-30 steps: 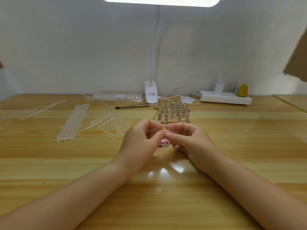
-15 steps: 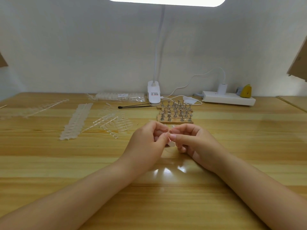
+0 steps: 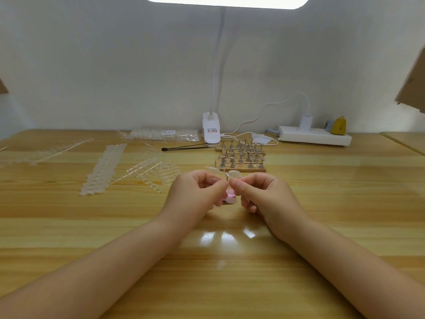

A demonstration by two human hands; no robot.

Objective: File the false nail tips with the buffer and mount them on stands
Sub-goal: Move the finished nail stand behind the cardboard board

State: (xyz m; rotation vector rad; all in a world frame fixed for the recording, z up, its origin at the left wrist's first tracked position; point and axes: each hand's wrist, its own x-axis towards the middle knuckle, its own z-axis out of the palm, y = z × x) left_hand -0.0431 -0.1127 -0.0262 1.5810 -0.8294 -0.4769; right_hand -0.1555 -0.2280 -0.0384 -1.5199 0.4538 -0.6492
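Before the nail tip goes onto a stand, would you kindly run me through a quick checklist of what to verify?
1. Nail tip held: ok, pinched at the fingertips of the right hand, with the left hand alongside.
2. Buffer at hand: ok, pink, low between the hands.
3. Stands within reach: ok, on wooden bases just behind the hands.
4. Free stand available: cannot tell, too small.
5. Filing finished: cannot tell.
6. Light: ok, lamp lit.

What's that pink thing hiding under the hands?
Under the left hand and right hand, a pink block peeks out on the table, probably the buffer. The hands cover most of it.
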